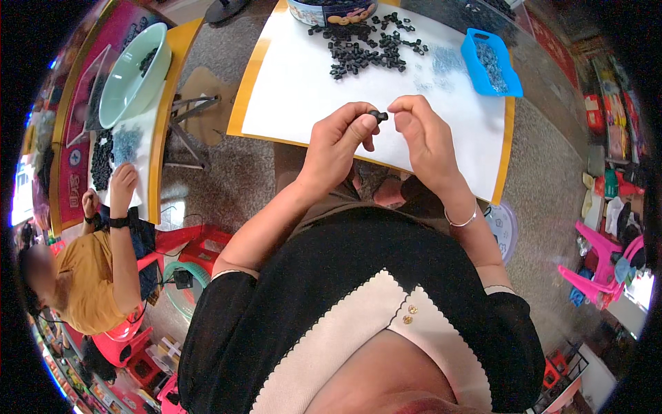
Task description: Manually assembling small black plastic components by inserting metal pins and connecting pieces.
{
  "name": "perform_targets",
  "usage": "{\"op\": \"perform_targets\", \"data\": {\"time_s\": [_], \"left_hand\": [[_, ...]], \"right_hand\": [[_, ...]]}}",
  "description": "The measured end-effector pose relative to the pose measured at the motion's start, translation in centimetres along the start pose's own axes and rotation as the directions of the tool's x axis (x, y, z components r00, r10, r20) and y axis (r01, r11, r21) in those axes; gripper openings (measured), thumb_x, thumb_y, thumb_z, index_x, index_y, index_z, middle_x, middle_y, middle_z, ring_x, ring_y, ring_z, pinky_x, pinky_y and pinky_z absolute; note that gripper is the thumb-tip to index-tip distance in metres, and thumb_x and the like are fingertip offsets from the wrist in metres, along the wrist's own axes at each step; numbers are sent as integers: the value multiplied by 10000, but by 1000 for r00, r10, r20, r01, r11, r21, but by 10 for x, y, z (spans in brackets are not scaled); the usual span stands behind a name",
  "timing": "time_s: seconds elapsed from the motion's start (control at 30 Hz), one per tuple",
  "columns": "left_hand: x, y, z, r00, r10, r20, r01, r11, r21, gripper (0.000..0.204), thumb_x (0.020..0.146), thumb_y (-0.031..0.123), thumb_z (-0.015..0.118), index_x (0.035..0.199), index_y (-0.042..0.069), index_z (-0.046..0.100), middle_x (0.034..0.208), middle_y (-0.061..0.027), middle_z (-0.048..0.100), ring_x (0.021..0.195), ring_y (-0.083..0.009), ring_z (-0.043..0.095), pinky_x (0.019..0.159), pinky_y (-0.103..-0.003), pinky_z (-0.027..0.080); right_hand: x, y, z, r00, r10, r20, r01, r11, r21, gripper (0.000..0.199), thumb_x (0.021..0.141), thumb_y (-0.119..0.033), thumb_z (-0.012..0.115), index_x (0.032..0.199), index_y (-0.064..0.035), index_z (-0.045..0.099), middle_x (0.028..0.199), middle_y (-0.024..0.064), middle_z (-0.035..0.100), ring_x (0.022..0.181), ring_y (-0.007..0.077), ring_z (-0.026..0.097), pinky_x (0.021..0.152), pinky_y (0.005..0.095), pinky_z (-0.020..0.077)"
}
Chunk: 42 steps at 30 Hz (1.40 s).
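Observation:
Close to the near edge of the white-topped table (pixel 289 83), my left hand (pixel 332 145) pinches a small black plastic part (pixel 378 116) between thumb and fingers. My right hand (pixel 429 141) is just to the right of it, thumb and forefinger drawn together. Whatever sits in that pinch, if anything, is too small to make out. Beyond both hands lies a loose pile of similar black parts (pixel 369 55). To the pile's right, small clear bluish pieces (pixel 448 62) are scattered on the white surface.
A blue plastic basket (pixel 515 84) with more bluish pieces stands at the table's right edge. A printed round tub (pixel 331 14) sits at the back. On the left, a co-worker (pixel 93 283) handles parts at another table, near a pale green basin (pixel 114 103).

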<state>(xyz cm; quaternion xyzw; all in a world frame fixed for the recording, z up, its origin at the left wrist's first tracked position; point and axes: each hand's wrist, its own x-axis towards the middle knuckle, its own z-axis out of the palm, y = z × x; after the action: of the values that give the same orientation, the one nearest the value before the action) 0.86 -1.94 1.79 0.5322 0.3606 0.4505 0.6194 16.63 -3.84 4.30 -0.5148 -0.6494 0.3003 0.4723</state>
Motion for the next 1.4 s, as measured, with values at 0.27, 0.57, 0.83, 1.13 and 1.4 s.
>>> {"op": "perform_targets", "data": {"time_s": [0.27, 0.57, 0.83, 1.13, 1.4], "left_hand": [[-3, 6, -1, 989, 129, 66, -145, 913, 382, 165, 893, 66, 554, 1022, -33, 580, 822, -40, 601, 671, -93, 555, 607, -226, 471], [1, -1, -1, 996, 45, 75, -57, 985, 165, 191, 887, 114, 576, 1027, -15, 595, 800, -46, 592, 667, -104, 551, 602, -234, 464], [3, -4, -7, 964, -208, 166, 253, 909, -333, 254, 907, 175, 559, 1060, -27, 578, 817, -59, 595, 704, -123, 549, 626, -249, 469], [3, -6, -5, 962, -210, 175, 250, 935, -251, 279, 919, 211, 543, 1058, -29, 576, 852, -65, 599, 712, -120, 548, 634, -244, 471], [7, -1, -5, 927, -316, 201, 359, 902, -241, 352, 921, 320, 523, 1011, -15, 588, 804, -48, 561, 684, -128, 526, 591, -249, 445]], "right_hand": [[4, 5, -7, 873, -445, 202, 484, 728, -485, 113, 798, -126, 575, 772, -44, 502, 671, 96, 494, 630, 280, 490, 584, 375, 392], [-5, 16, 0, 954, -286, 85, 298, 921, -250, 172, 846, -171, 568, 764, -33, 508, 650, 111, 505, 604, 299, 512, 564, 390, 415], [-5, 3, -8, 993, -119, -4, 119, 992, -30, 128, 834, -100, 596, 943, -35, 613, 835, 89, 586, 731, 211, 568, 643, 302, 467], [-5, 10, -1, 978, -207, -19, 204, 974, -96, 130, 814, -59, 607, 939, -36, 632, 851, 81, 588, 787, 222, 574, 663, 308, 478], [-11, 10, 3, 998, -67, 3, 67, 997, 45, 159, 843, -62, 567, 991, -20, 605, 905, 90, 572, 804, 187, 573, 740, 287, 470]]}}
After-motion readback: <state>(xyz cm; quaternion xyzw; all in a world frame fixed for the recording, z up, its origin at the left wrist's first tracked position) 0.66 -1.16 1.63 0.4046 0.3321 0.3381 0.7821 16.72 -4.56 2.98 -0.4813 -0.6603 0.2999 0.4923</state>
